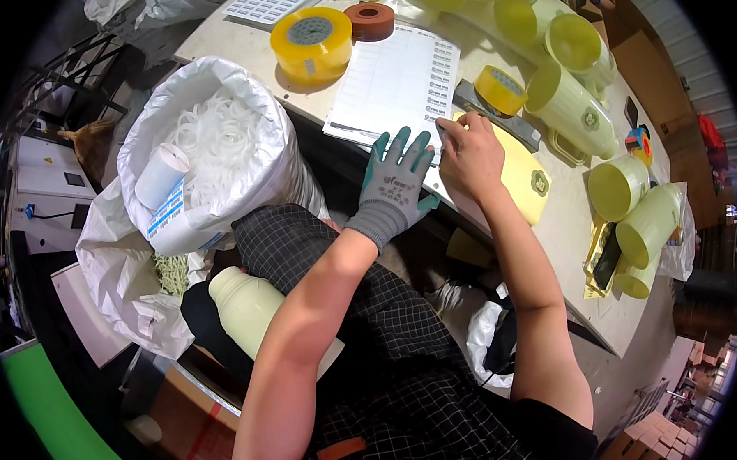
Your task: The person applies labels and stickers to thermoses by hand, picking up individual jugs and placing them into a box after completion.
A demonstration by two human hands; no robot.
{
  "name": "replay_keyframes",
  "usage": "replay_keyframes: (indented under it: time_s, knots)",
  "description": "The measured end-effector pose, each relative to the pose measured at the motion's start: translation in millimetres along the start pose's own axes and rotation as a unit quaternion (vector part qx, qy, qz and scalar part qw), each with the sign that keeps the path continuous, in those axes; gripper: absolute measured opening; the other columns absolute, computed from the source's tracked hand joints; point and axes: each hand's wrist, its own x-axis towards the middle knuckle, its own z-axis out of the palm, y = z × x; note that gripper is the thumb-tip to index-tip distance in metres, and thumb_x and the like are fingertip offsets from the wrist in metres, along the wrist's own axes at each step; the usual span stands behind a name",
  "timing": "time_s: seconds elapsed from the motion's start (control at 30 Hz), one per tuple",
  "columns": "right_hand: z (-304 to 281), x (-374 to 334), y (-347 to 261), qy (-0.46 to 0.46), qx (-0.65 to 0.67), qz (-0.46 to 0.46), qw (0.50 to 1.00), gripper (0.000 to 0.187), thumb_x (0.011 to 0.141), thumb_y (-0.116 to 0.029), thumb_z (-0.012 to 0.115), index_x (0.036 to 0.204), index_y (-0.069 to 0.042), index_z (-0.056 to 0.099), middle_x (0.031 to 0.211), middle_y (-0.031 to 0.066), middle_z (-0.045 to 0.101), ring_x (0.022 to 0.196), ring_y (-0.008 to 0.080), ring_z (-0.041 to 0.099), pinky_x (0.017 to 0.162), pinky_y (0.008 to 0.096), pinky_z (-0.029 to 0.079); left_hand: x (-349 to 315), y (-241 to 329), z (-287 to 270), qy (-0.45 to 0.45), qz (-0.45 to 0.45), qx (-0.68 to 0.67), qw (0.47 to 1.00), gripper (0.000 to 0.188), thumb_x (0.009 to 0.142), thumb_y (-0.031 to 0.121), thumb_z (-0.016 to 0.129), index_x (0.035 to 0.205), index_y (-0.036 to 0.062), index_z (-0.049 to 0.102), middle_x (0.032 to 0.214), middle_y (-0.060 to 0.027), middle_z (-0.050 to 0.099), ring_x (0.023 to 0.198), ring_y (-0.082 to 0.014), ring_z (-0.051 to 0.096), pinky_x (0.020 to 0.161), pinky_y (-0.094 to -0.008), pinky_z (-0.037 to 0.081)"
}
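My left hand (397, 178), in a grey and teal work glove, lies with fingers spread over the lower edge of a white sticker sheet (383, 87). The sheet carries a column of small printed stickers down its right side. My bare right hand (473, 152) is closed in a pinch at the sheet's lower right edge, beside the lowest sticker. Whether a sticker has come loose between those fingertips is too small to tell. Beneath and beside the right hand lies a pale yellow, flat plastic piece (514, 183) with a round printed mark.
On the table (595, 314) stand a big yellow tape roll (311, 47), a brown tape roll (369, 21), a tape dispenser (499, 104) and several pale yellow pitchers (575, 107). At left, a white sack (270, 135) holds clear rings. A pale green bottle-shaped container (250, 307) lies by my left arm.
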Motion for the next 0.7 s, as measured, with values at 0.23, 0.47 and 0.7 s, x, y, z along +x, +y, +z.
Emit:
replay_keyframes:
  time_s: [0.23, 0.47, 0.7]
  knots:
    - [-19.0, 6.7, -22.5, 0.047, 0.165, 0.045, 0.984, 0.026, 0.099, -0.014, 0.075, 0.123, -0.019, 0.086, 0.107, 0.007, 0.069, 0.102, 0.029, 0.066, 0.086, 0.0388, 0.055, 4.6, -0.9, -23.7, -0.067, -0.004, -0.032, 0.997, 0.093, 0.096, 0.065, 0.07, 0.168, 0.0118, 0.046, 0.177, -0.0127, 0.038, 0.168, -0.0335, 0.025, 0.137, -0.0573, 0.014]
    - [-33.6, -48.5, -128.9, -0.037, 0.254, -0.083, 0.963, 0.038, 0.092, 0.002, 0.077, 0.126, -0.012, 0.084, 0.105, 0.0101, 0.067, 0.097, 0.0283, 0.062, 0.086, 0.0392, 0.052, -126.7, 24.2, -100.7, -0.175, 0.061, -0.091, 0.978, 0.057, 0.101, 0.06, 0.066, 0.121, 0.0085, 0.078, 0.139, -0.0103, 0.068, 0.134, -0.0321, 0.061, 0.12, -0.054, 0.04]
    - [-13.5, -117.3, -242.0, -0.083, 0.354, -0.245, 0.899, 0.055, 0.074, -0.001, 0.085, 0.125, -0.021, 0.086, 0.099, 0.0023, 0.07, 0.086, 0.0251, 0.063, 0.072, 0.036, 0.053, -338.1, 7.9, -121.2, 0.23, -0.275, -0.078, 0.93, 0.04, 0.085, 0.029, 0.089, 0.118, 0.0127, 0.073, 0.117, -0.0042, 0.072, 0.103, -0.0285, 0.072, 0.087, -0.0459, 0.055]
